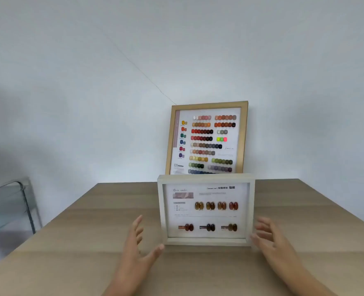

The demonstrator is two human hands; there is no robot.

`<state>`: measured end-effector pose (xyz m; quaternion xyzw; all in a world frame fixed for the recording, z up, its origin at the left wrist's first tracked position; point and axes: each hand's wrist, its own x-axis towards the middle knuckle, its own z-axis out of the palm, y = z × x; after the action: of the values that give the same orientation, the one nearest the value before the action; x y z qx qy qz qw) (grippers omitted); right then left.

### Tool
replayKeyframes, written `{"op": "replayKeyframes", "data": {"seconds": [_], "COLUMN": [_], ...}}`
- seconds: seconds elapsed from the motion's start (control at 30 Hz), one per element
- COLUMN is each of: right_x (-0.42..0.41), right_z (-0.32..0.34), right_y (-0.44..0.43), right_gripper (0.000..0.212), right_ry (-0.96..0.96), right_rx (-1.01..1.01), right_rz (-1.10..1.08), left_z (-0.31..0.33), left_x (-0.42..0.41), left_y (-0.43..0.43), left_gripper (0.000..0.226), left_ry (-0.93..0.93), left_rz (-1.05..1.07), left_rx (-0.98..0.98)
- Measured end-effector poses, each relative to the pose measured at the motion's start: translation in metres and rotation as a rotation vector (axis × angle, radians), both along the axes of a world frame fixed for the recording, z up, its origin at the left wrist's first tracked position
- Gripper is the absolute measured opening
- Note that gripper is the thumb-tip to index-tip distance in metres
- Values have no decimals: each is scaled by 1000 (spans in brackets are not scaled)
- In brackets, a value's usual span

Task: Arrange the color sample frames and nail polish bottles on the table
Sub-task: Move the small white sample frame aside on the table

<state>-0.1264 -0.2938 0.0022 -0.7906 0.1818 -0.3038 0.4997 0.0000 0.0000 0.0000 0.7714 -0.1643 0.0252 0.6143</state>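
Head: one gold frame (206,139), one white frame (205,210), left hand (134,251), right hand (273,240).

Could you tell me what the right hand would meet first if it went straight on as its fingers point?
The right hand would likely meet the right side of the white frame; its depth is unclear.

Open tabletop (80,242) runs wide either side of the upright white frame (206,210). Behind it the gold frame (206,142) leans on the wall (294,124), seemingly leaving little gap between them.
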Motion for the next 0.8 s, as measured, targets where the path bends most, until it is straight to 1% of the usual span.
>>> {"op": "replayKeyframes", "data": {"seconds": [0.03, 0.07, 0.1, 0.17, 0.27, 0.43, 0.57, 0.7, 0.8], "right_x": [6, 9, 12, 15, 18, 27, 32, 39, 58], "right_z": [-1, -2, -6, -10, -14, -16, -13, -10, -8], "right_y": [1, 2, 1, 0, -3, -5, 1, 24, 56], "right_gripper": [39, 40, 40, 41, 41, 36, 37, 39, 40], "right_ry": [8, 22, 38, 63, 57, 47, 64, 29, 7], "right_rx": [-2, 2, -11, -31, -54, -84, -118, -173, -228], "right_rz": [11, 16, 16, 3, -15, -27, 1, 18, 57], "left_z": [3, 7, 7, 1, -6, -12, -9, -9, -7], "left_x": [9, 14, 20, 32, 37, 47, 55, 55, 62], "left_y": [-3, -7, -11, -19, -26, -35, -36, -14, 23], "left_gripper": [88, 88, 85, 75, 62, 57, 55, 53, 53], "left_ry": [3, 19, 39, 35, 1, -73, -57, -58, -78], "left_rz": [-64, -126, -167, -182, -158, -92, -82, -67, -20], "left_rx": [14, 27, 37, 50, 46, 38, 1, -54, -105]}}
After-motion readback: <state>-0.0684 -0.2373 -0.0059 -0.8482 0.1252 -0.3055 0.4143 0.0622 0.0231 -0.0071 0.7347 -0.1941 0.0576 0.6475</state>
